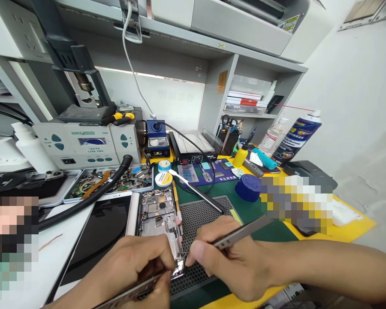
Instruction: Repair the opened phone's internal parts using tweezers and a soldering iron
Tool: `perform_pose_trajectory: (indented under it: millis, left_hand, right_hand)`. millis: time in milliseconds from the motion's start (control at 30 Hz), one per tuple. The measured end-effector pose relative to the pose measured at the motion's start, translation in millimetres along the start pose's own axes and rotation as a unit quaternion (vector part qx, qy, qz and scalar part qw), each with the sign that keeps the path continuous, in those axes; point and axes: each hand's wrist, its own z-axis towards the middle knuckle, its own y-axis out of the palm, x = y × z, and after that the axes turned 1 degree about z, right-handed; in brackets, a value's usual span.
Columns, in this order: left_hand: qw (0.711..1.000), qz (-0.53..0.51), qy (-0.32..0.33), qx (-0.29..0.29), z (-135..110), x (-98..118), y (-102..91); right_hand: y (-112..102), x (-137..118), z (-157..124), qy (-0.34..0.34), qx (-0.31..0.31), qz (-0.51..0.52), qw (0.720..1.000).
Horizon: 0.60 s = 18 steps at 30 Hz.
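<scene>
Left hand (135, 262), at seven o'clock, is gripping metal tweezers (133, 291), right hand (234, 264) at five is pinching a second pair (241, 235), and the opened phone (160, 227), lying towards seven, is looking light, stiff, fragile, best held by its edges.

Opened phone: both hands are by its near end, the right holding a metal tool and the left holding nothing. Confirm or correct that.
Wrong about the left hand: the head view shows it holding a metal tool. The rest stands: both hands are by the near end of the opened phone, the right hand holding a second metal tool.
</scene>
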Motion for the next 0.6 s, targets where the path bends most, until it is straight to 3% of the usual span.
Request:
perform_pose_trajectory:
  millis: [133, 333, 500, 600]
  left_hand:
    - [1.0, -0.004, -0.022, -0.005, -0.7, 1.1, 0.0]
    - [0.999, 0.013, -0.049, -0.006, -5.1, -1.9, 1.3]
    - [0.997, 0.047, -0.057, 0.009, -11.5, -4.5, 1.1]
    - [0.997, 0.045, -0.064, 0.005, -10.0, -4.6, 2.0]
  right_hand:
    - [3.7, 3.7, -1.3, 0.091, 0.025, 0.128, 0.987]
    - [8.7, 7.4, 1.7, 0.24, 0.043, 0.293, 0.925]
    - [14.3, 11.9, 0.1, 0.256, 0.025, 0.32, 0.912]
    - [16.5, 11.7, -3.6, 0.198, 0.056, 0.27, 0.94]
